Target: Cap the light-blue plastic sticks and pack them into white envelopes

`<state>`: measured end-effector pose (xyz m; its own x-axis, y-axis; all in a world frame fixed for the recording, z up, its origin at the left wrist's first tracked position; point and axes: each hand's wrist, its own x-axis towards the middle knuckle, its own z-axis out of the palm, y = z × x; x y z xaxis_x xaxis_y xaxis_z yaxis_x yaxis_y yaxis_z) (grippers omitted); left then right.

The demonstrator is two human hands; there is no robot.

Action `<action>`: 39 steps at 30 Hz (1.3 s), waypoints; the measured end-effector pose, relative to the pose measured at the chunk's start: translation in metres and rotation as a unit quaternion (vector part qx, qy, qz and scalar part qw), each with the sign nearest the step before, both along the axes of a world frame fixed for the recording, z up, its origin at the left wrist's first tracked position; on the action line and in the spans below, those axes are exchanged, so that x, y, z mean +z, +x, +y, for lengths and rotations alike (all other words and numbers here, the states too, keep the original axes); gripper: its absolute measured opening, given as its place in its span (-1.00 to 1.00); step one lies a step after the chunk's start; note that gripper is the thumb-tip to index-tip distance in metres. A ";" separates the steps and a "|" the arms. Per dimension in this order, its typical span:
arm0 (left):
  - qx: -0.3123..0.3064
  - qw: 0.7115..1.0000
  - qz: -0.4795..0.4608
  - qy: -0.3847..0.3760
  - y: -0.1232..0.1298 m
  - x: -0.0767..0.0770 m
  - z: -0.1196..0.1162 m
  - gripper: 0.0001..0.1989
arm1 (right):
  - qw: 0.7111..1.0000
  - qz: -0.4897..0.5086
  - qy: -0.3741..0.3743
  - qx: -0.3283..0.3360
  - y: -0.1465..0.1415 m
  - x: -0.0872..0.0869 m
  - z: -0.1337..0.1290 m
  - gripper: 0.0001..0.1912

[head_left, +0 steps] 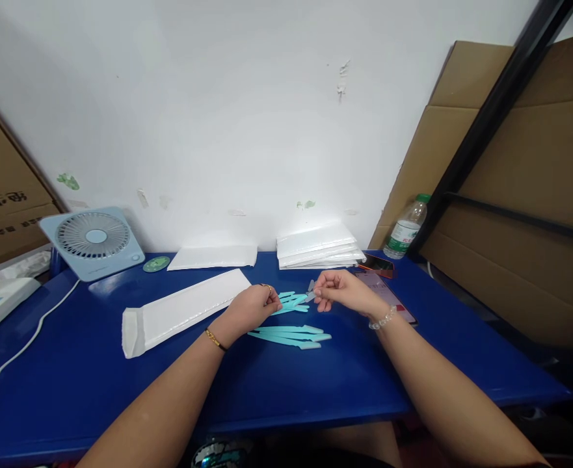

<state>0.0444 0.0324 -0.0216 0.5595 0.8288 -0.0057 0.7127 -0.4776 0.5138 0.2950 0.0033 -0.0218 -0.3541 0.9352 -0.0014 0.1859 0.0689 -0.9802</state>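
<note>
Several thin turquoise strips with pale tips point(291, 336) lie fanned out on the blue table, just in front of my hands. Behind them is a second group of turquoise strips point(293, 303). My left hand point(257, 305) is closed at the left end of that second group, its thumb and fingers pinched on a turquoise strip. Small grey pieces point(310, 286) are beside the fingertips of my right hand point(335, 289), whose fingers are curled together; one grey piece touches them. A white padded envelope point(188, 309) lies to the left, partly under my left hand.
White envelopes point(318, 247) are stacked by the wall, with another envelope point(213, 257) left of them. A fan point(95, 240) stands at the left. Phones point(378, 265) and a bottle point(406, 231) are at the right, near cardboard point(432, 143).
</note>
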 end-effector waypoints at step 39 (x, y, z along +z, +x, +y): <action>0.025 0.997 -0.012 0.068 -0.006 -0.002 0.009 -0.84 | 0.947 -0.258 0.190 -0.035 -0.001 -0.013 0.009 -0.75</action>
